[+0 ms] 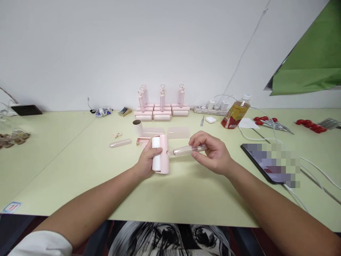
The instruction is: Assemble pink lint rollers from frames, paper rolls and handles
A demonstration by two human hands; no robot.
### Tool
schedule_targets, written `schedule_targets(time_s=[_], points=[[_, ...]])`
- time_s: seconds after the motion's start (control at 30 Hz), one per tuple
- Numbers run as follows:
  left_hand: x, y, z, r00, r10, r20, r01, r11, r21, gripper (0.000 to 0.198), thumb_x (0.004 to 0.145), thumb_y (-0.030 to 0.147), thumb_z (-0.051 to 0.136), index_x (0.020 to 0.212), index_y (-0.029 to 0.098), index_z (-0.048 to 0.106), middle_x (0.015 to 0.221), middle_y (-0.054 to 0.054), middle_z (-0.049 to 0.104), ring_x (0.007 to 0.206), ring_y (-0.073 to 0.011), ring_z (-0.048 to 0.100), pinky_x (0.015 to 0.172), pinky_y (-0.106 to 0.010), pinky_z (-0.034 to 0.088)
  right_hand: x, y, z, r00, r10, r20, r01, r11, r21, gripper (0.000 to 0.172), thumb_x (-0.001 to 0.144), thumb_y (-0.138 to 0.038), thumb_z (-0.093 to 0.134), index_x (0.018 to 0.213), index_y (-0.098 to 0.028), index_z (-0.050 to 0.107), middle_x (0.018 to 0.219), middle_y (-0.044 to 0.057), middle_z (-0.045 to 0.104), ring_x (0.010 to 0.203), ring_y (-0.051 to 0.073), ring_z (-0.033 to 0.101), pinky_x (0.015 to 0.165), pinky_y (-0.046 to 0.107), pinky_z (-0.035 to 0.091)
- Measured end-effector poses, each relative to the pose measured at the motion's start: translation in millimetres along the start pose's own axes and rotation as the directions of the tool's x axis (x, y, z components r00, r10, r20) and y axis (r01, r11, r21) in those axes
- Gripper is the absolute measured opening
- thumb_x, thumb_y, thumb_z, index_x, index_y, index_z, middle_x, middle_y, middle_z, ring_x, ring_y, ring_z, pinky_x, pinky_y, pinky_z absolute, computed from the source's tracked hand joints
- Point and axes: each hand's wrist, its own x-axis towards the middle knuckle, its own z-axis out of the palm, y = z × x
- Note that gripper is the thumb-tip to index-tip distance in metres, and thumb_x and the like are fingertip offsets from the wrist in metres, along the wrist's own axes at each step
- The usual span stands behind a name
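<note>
My left hand (pixel 146 160) is closed around a pink lint-roller head (pixel 163 154) with a white paper roll in it, held just above the pale green table (pixel 186 192). My right hand (pixel 213 153) pinches a clear pinkish handle tube (pixel 188 150), its left end pointing at the side of the roller head and almost touching it. Behind the hands lie a second clear handle tube (pixel 120 143), a small pink clip (pixel 117 134), a cardboard roll core (pixel 137 125), a pink tray piece (pixel 142 141) and translucent covers (pixel 178 132).
Assembled pink rollers (pixel 162 106) stand in rows by the wall. To the right are an oil bottle (pixel 236 112), a power strip (pixel 210 108), red-handled tools (pixel 269 122), a tablet (pixel 269 161) and white cables (pixel 314 170). A phone (pixel 26 110) lies far left.
</note>
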Motion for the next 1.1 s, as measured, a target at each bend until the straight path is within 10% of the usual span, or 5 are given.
schedule_targets(time_s=[1.1], points=[[0.0, -3.5, -7.6, 0.999, -0.038, 0.008, 0.035, 0.977, 0.212, 0.045, 0.064, 0.029, 0.073, 0.102, 0.022, 0.051, 0.077, 0.004, 0.054, 0.063, -0.0117, 0.050, 0.059, -0.024, 0.040, -0.7, -15.5, 11.0, 0.936, -0.164, 0.312, 0.220, 0.963, -0.155, 0.008, 0.086, -0.018, 0.056, 0.084, -0.017, 0.064, 0.099, 0.011, 0.064, 0.085, 0.016, 0.062, 0.074, 0.028, 0.050]])
